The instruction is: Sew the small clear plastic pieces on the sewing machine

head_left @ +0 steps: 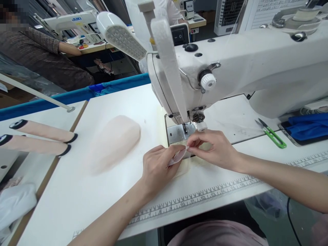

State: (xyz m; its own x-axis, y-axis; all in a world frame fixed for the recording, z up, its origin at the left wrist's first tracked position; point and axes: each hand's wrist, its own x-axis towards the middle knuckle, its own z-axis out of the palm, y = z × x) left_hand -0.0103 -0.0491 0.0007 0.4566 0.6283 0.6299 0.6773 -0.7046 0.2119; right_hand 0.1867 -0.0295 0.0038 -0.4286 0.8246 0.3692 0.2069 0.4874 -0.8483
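Note:
Just in front of the sewing machine [230,68], both hands meet over a small piece of sheer pale fabric [178,157]. My left hand [160,162] is closed, with the fabric between thumb and fingers. The fingertips of my right hand [212,148] pinch the fabric's edge close to the left thumb. Behind the fingers sit the metal needle plate [176,134] and presser foot [185,128]. More sheer, pale pink fabric pieces [118,140] lie flat on the white table to the left.
Green thread snips [274,135] lie at the right, beside a phone [304,133] under blue cloth [310,125]. A printed ruler [194,201] runs along the front edge. Two pink-wrapped rollers [38,143] stick out at left. A co-worker [38,58] sits beyond the blue-edged table.

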